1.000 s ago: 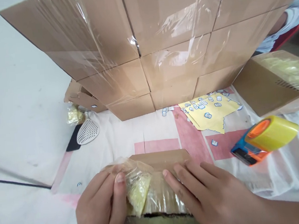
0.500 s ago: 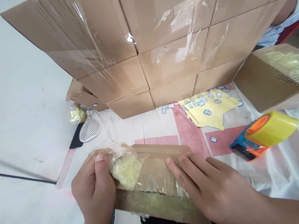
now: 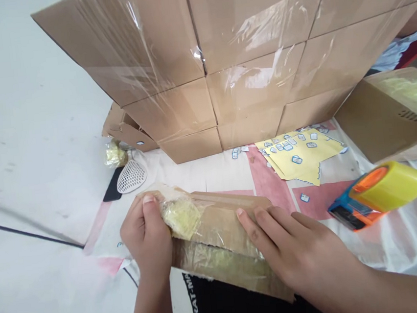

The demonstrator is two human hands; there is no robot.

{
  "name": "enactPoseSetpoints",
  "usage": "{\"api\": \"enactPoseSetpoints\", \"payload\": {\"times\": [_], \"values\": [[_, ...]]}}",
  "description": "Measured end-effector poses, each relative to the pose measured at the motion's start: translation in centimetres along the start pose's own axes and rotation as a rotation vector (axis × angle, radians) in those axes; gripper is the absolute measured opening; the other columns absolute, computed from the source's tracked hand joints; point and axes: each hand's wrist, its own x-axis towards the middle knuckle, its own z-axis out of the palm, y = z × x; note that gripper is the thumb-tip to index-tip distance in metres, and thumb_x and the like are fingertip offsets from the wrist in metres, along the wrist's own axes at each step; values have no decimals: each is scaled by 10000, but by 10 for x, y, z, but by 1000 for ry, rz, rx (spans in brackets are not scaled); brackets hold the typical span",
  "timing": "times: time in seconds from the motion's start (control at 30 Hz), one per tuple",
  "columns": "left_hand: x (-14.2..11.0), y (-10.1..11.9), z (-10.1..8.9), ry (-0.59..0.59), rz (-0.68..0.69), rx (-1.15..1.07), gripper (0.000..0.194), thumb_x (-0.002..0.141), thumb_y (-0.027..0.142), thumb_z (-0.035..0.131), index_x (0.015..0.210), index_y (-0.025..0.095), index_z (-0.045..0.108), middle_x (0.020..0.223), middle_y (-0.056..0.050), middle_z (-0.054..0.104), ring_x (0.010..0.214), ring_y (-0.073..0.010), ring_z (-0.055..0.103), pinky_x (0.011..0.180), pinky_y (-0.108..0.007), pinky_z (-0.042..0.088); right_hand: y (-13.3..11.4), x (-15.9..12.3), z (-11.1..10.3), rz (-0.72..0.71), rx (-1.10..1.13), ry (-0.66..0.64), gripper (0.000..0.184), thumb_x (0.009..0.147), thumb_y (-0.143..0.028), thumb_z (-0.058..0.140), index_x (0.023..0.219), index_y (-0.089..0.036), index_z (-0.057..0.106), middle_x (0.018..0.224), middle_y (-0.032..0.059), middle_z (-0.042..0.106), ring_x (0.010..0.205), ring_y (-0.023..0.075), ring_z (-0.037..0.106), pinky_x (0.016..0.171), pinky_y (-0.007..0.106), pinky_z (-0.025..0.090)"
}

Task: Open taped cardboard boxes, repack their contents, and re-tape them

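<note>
A small cardboard box (image 3: 222, 219) rests on my lap, tilted, with a clear plastic bag of pale yellow pieces (image 3: 179, 213) bulging out at its left end. My left hand (image 3: 148, 241) grips the box's left end, thumb pressed on the bag. The fingers of my right hand (image 3: 295, 251) lie stretched flat on the box's top flap, pressing it down. Clear film covers the box's near side.
A wall of stacked cardboard boxes (image 3: 220, 52) wrapped in clear film stands ahead. A tape dispenser with a yellow roll (image 3: 378, 194) lies to the right, yellow sticker sheets (image 3: 297, 155) behind it, another filled box (image 3: 392, 114) far right. A white perforated scoop (image 3: 131, 176) lies left.
The box has come up and toward me onto my lap and tilted. My left hand has closed further round its left end over the bag. The right hand stays flat on top.
</note>
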Motion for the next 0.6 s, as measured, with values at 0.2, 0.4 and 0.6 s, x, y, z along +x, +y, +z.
{"api": "enactPoseSetpoints", "payload": {"times": [0.2, 0.4, 0.6], "values": [[4, -3, 9, 67, -115, -128, 360, 950, 260, 519, 608, 207, 422, 605, 56, 372, 586, -109, 355, 551, -272, 308, 4, 7, 1, -9, -35, -10, 412, 917, -32, 465, 1296, -80, 619, 898, 100, 696, 791, 211, 608, 639, 331, 446], [12, -10, 21, 43, -232, -226, 351, 916, 320, 553, 616, 211, 407, 614, 57, 368, 580, -106, 349, 526, -256, 310, 9, 7, 5, -2, -50, -42, 417, 922, -54, 484, 1319, -96, 607, 921, 96, 701, 788, 210, 612, 676, 351, 464], [23, -12, 31, 29, -375, -345, 326, 848, 365, 635, 631, 200, 457, 626, 59, 415, 573, -97, 374, 513, -242, 325, 9, 9, 8, 15, -61, -58, 416, 929, -81, 496, 1326, -103, 618, 911, 95, 702, 752, 202, 601, 647, 346, 442]]}}
